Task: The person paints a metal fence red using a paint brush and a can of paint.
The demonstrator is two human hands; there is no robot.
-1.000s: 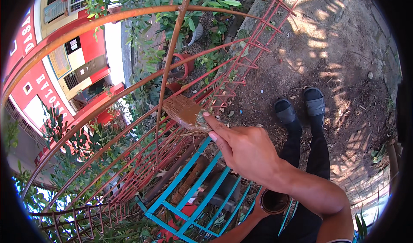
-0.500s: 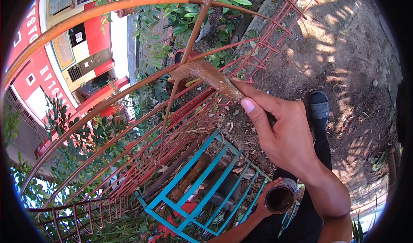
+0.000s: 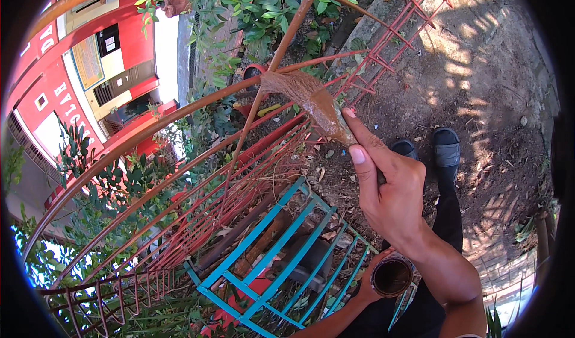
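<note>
My right hand (image 3: 395, 188) is closed around the handle of a paintbrush (image 3: 314, 105), thumb and forefinger pressed along it. Brown paint coats the brush. Its bristles meet a curved metal bar (image 3: 179, 117) close to where a thinner straight bar (image 3: 293, 31) crosses it. Parts of the curved bar look glossy brown. Lower down, near my legs, my left hand (image 3: 366, 281) grips a small round can (image 3: 391, 276) with dark brown liquid inside; my right wrist passes just above and beside it.
A turquoise slatted metal frame (image 3: 278, 257) lies below the bars, with debris under it. Thin red rods (image 3: 197, 218) run beside it, and a red lattice strut (image 3: 392, 35) extends to the upper right. Leafy plants (image 3: 263, 14) grow behind. My sandals (image 3: 446, 146) rest on bare soil.
The brush has shifted slightly toward the bar crossing, its bristles now right at the joint. My view has moved a little, and a second sandal shows. The can's opening faces me slightly differently.
</note>
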